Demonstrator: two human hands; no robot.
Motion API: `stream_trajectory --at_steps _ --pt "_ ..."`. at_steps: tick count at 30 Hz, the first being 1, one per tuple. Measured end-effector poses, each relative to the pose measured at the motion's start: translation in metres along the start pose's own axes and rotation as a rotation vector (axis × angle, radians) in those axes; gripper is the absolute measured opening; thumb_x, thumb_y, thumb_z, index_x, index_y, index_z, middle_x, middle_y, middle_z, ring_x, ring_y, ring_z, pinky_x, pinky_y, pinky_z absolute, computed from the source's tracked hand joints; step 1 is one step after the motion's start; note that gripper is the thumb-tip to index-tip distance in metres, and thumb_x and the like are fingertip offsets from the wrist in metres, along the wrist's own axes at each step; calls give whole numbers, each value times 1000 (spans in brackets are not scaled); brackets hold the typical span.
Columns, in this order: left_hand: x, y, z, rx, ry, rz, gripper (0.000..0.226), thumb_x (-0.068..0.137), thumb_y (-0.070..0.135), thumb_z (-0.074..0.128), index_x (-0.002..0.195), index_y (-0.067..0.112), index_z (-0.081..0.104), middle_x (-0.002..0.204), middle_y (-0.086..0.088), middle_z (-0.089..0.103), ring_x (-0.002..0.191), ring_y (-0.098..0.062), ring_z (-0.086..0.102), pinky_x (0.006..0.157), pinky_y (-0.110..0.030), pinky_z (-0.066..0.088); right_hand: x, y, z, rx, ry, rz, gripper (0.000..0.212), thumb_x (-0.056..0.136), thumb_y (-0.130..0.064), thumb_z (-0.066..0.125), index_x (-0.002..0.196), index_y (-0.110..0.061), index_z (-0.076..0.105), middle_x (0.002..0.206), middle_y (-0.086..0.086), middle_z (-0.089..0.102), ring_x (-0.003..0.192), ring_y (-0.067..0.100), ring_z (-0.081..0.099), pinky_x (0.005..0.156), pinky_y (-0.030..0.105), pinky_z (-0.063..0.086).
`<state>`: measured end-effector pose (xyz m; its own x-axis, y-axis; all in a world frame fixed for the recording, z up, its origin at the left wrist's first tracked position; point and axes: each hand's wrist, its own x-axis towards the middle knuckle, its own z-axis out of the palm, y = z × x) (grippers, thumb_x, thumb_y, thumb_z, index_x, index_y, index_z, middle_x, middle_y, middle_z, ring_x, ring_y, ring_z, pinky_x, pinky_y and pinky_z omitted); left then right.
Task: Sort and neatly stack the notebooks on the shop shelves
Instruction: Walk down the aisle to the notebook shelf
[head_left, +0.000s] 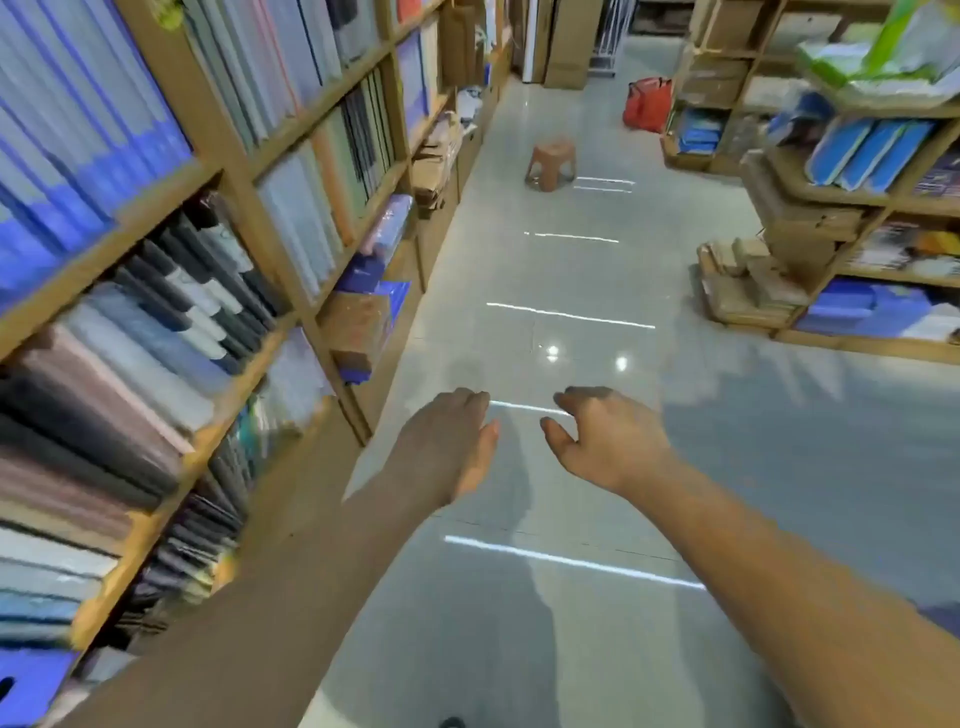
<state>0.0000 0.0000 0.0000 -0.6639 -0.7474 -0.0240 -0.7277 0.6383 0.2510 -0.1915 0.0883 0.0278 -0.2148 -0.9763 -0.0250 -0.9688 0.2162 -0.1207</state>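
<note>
Stacks of notebooks (156, 343) in blue, grey and dark covers fill the wooden shelves (218, 171) along the left wall. Both my arms reach forward over the aisle floor. My left hand (447, 441) hovers with relaxed fingers and holds nothing. My right hand (608, 441) is a hand's width to its right, fingers loosely curled, also holding nothing. Neither hand touches the shelves or any notebook. The view is blurred by motion.
A brown plastic stool (551, 163) stands in the aisle ahead, and a red bag (648, 104) lies further back. Shelves on the right (883, 197) hold blue packs and brown parcels (743, 291). The grey tiled floor (561, 322) runs between.
</note>
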Motion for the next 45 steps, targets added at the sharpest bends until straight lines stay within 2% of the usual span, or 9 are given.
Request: stream_trajectory --at_steps 5,11,14,18,23,30,35,41,45 --pt "120 -16 30 -163 -29 -19 46 104 39 47 142 14 51 135 -7 57 121 -29 54 97 -42 49 101 45 21 139 -27 109 43 98 -51 50 115 -19 72 118 1 72 112 27 65 87 39 56" --pt "269 -32 66 -199 -116 -89 54 105 40 46 153 17 41 151 -2 48 135 -22 47 110 -37 42 243 135 50 211 -106 149 45 101 -52 47 131 -26 67 133 -8 67 125 18 59 95 34 50" --pt "335 -42 68 -251 -163 -173 54 105 38 47 154 16 41 155 -3 45 140 -21 43 114 -36 38 310 168 55 251 -188 153 43 102 -50 46 130 -26 67 130 -10 68 125 17 59 94 34 48" --pt "427 -62 61 -337 -160 -273 54 106 37 48 155 17 40 158 -1 42 143 -20 41 116 -32 34 413 198 52 237 -271 153 45 102 -52 43 118 -21 71 119 -6 72 114 20 63 87 35 52" --pt "572 -114 62 -386 -159 -361 54 105 36 49 155 16 40 157 -1 43 142 -19 42 116 -32 35 566 238 51 284 -279 144 47 102 -53 45 135 -27 65 131 -11 68 120 15 62 93 33 50" --pt "821 -174 52 -368 -226 -337 54 105 37 47 154 15 40 155 -3 45 141 -20 44 112 -27 33 794 309 26 302 -231 236 42 101 -51 48 129 -28 69 124 -11 71 121 16 62 93 32 51" --pt "985 -173 30 -363 -247 -283 54 105 40 47 153 17 42 153 0 48 138 -19 47 113 -30 38 921 374 -4 302 -170 273 42 101 -51 47 132 -29 67 131 -13 68 123 13 60 96 33 50" --pt "1160 -164 41 -338 -316 -244 54 106 43 43 156 23 39 159 5 41 145 -15 39 112 -20 25 1073 472 0 207 -131 257 38 102 -46 49 126 -25 69 121 -9 71 115 15 64 90 33 52" --pt "1271 -163 34 -366 -272 -296 53 106 42 44 156 24 39 158 6 42 143 -14 41 115 -26 31 1185 530 -3 214 -187 232 37 100 -45 49 116 -17 67 109 0 72 104 21 65 83 37 55"
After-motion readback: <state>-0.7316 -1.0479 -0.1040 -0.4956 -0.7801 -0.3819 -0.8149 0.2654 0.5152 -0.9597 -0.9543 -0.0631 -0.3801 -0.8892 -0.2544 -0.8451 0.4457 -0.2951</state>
